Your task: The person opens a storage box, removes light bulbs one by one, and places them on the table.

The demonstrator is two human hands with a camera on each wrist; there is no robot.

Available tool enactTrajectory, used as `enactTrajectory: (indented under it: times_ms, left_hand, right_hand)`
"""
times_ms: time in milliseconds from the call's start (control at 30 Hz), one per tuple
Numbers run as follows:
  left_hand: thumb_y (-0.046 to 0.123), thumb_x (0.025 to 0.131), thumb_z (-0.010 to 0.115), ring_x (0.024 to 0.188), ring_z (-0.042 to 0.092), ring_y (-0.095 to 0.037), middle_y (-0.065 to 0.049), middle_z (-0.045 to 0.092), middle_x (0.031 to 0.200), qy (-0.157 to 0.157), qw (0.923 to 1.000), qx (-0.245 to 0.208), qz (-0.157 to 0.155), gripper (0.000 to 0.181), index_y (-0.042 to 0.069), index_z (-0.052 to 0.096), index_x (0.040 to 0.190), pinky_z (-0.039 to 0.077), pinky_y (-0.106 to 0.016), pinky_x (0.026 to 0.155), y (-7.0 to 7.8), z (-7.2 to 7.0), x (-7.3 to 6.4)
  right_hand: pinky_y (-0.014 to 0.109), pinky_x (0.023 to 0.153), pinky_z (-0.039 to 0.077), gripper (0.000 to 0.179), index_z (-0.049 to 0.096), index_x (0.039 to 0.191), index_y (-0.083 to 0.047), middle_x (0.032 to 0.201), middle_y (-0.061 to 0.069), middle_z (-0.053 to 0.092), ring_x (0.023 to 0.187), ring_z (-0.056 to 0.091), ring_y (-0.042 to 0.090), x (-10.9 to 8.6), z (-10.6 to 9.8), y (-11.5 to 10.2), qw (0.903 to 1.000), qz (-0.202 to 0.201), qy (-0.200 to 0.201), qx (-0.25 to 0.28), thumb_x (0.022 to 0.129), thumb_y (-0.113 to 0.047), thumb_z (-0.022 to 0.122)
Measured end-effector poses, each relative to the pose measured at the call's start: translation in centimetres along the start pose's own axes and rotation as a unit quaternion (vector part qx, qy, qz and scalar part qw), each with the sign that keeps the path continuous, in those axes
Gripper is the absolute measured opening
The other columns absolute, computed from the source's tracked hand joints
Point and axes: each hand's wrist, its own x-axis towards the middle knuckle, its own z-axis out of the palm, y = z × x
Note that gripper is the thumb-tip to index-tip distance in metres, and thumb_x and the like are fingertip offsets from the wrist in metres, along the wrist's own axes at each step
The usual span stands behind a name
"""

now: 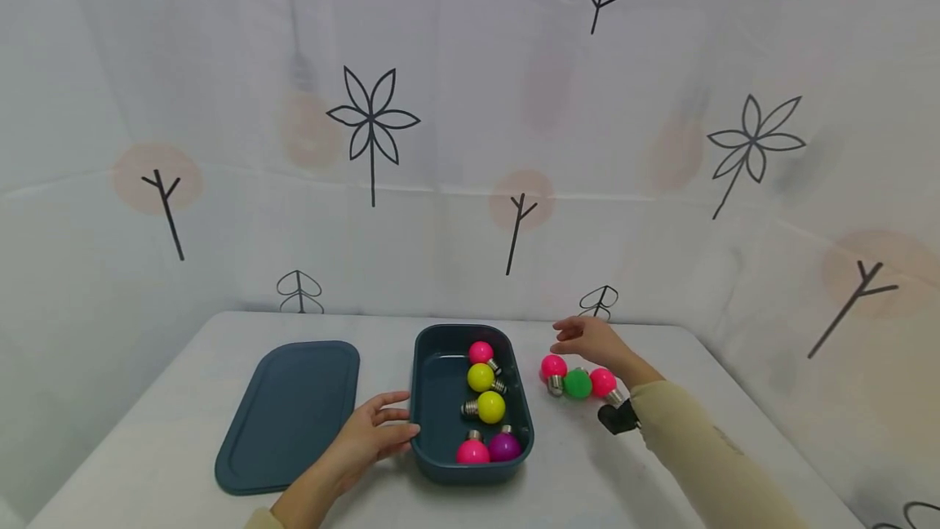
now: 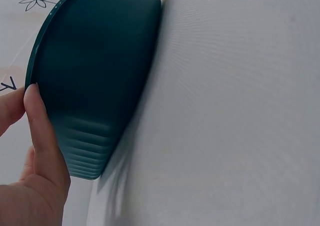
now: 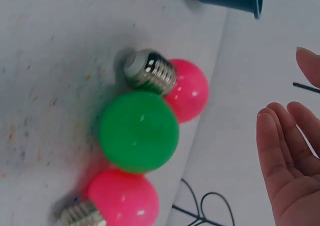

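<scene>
My left hand is at the left rim of a dark blue-green plastic box. In the left wrist view its thumb and a finger pinch the rim of that box. Inside lie several light bulbs: a pink bulb at the far end, two yellow bulbs, then a pink and a purple bulb at the near end. My right hand, holding nothing, hovers just beyond three bulbs on the table: a pink bulb, a green bulb and another pink bulb.
A flat dark blue-green lid lies on the white table left of the box. Behind the table hangs a pale cloth with drawn flowers and twigs. A black strap piece shows by the right wrist.
</scene>
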Motion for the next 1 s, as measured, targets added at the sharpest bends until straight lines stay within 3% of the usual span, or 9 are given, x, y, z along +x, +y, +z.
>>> enactTrajectory:
  times_ms: [267,700,1000]
  left_hand:
    - [0.006,0.082,0.07,0.086,0.061,-0.018,-0.019,0.051,0.113,0.002,1.0,0.002,0.001,0.065,-0.004,0.035,0.136,0.053,-0.034,0.078,-0.1,0.1,-0.1]
    - [0.006,0.082,0.07,0.087,0.062,-0.018,-0.019,0.051,0.114,0.002,1.0,0.002,0.008,0.065,-0.004,0.035,0.136,0.053,-0.035,0.078,-0.4,0.1,0.0]
    - [0.006,0.082,0.071,0.086,0.062,-0.018,-0.019,0.052,0.113,0.003,1.0,0.002,0.009,0.065,-0.004,0.036,0.136,0.053,-0.035,0.078,-0.4,0.1,0.1]
  right_hand:
    - [0.039,0.083,0.05,0.046,0.059,0.119,-0.002,0.098,0.005,0.063,0.09,0.058,0.021,1.0,1.4,-2.0,0.9997,-0.004,-0.009,0.023,0.081,-0.021,0.074]
    - [0.037,0.082,0.051,0.037,0.062,0.115,-0.006,0.096,0.003,0.063,0.089,0.058,0.019,2.3,3.7,-5.4,0.9984,-0.037,-0.037,0.018,0.082,-0.018,0.072]
    - [0.039,0.088,0.048,0.037,0.061,0.116,-0.001,0.107,0.01,0.063,0.095,0.058,0.021,2.8,5.3,-6.9,0.994,-0.056,-0.077,0.055,0.083,-0.013,0.071]
